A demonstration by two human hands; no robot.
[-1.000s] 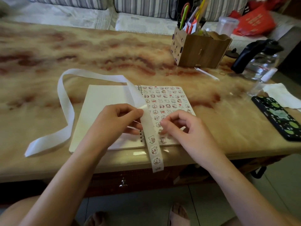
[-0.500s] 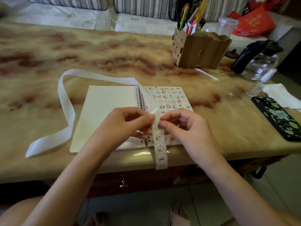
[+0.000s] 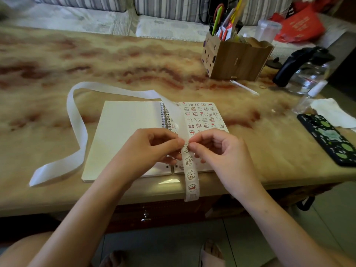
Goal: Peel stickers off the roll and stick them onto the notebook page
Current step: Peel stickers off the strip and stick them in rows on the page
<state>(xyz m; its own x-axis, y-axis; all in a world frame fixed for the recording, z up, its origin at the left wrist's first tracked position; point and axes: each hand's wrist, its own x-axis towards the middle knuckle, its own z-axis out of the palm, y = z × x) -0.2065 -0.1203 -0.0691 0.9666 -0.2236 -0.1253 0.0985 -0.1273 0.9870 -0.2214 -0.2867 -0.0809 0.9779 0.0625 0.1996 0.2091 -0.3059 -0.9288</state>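
Sticker strip, white paper backing w/ small bear stickers, hangs over the near edge of the marbled beige-red worktop, putting the next sticker btwn both hands. Left hand fingers pinch the strip's left edge to steady it. Right hand thumb & forefinger pinch the top bear sticker, prob. lifting its edge. Just beyond, the open white spiral notebook lies flat, its right page nearly full, handy for sticking. Spent backing loops off rear-left, out of the way.

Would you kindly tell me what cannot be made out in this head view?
Head view:
- Sticker on the strip: covered by left hand and right hand; lifted or not, unclear.
- Notebook lower pages: hidden under both hands.
- Stationery in the wooden holder: cut off by the top edge.
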